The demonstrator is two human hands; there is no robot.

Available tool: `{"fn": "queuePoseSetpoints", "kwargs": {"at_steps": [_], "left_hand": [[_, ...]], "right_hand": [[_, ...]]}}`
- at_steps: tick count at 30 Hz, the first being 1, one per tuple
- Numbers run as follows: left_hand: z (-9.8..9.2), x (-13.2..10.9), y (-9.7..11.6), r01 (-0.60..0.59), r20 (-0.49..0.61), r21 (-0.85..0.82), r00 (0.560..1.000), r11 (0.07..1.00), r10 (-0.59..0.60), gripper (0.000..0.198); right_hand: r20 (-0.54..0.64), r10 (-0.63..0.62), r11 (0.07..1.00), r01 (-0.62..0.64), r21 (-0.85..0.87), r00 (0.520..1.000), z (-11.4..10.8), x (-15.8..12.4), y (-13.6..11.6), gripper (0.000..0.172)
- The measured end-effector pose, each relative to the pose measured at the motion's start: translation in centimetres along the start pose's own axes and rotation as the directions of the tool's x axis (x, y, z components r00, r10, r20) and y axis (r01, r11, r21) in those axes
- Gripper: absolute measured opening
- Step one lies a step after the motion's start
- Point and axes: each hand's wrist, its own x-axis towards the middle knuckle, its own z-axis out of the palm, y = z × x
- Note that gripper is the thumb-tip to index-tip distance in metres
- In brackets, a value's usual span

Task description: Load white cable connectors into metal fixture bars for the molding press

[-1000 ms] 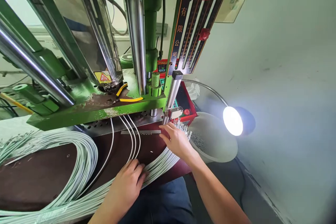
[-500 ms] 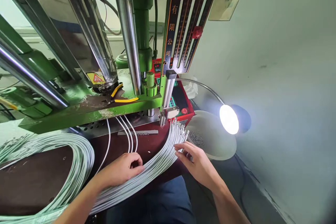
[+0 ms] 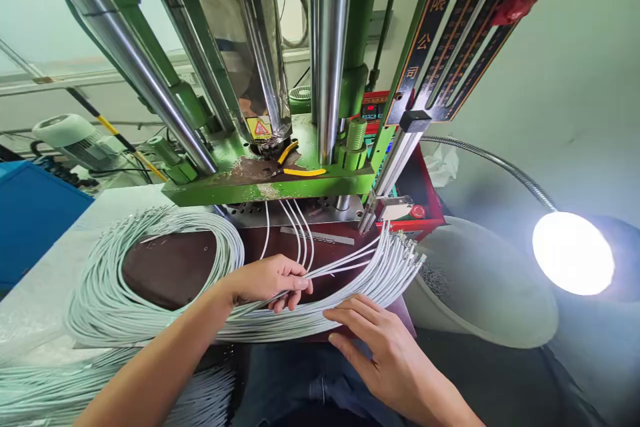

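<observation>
My left hand (image 3: pixel 280 281) is closed around a few white cables (image 3: pixel 340 263), lifted slightly off the rest. Beneath and beside it runs a thick bundle of white cables (image 3: pixel 320 321), whose ends with small connectors fan out at the right. My right hand (image 3: pixel 367 337) is at the near side of this bundle, fingers stretched and thumb apart, with nothing visible in its grasp. Whether its fingertips touch the cables I cannot tell. Beyond my left hand, several separate cables (image 3: pixel 300 230) come out from under the green machine plate (image 3: pixel 270 193).
Yellow-handled cutters (image 3: pixel 300 163) lie on the machine plate. A flat metal strip (image 3: pixel 320 235) rests on the brown table. At right are a red control box (image 3: pixel 430 193), a white bin (image 3: pixel 490 280) and a lit lamp (image 3: pixel 573 253). More cables (image 3: pixel 45 383) lie at the lower left.
My left hand has closed on a few cables and raised them from the bundle. My right hand has moved away from the connector ends towards the bundle's middle. The view has swung left.
</observation>
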Motion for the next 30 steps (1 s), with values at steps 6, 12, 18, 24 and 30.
{"fn": "queuePoseSetpoints", "kwargs": {"at_steps": [6,12,18,24,30], "left_hand": [[-1.0,-2.3,0.7,-0.074,0.027,-0.172,0.996,0.982,0.079,0.031],[-0.8,-3.2,0.7,-0.113,0.073,-0.211,0.989,0.971,0.131,0.031],[-0.6,-3.6,0.4,-0.156,0.104,-0.173,0.979,0.972,0.175,0.027],[-1.0,-5.1,0.0,-0.255,0.033,-0.181,0.964,0.950,0.265,0.032],[0.6,-4.9,-0.2,-0.289,-0.137,-0.066,0.951,0.955,0.278,0.028]], "right_hand": [[-0.059,-0.046,0.941,0.024,-0.337,0.997,2.0,2.0,3.7,0.022],[0.066,0.019,0.939,0.005,-0.343,0.998,1.4,0.8,4.7,0.019],[0.123,0.029,0.935,0.016,-0.353,0.992,1.8,1.7,3.7,0.020],[0.148,-0.097,0.975,0.124,-0.184,0.984,5.1,4.2,2.0,0.016],[0.043,-0.145,0.965,0.151,-0.213,0.989,4.2,4.1,-0.1,0.016]]}}
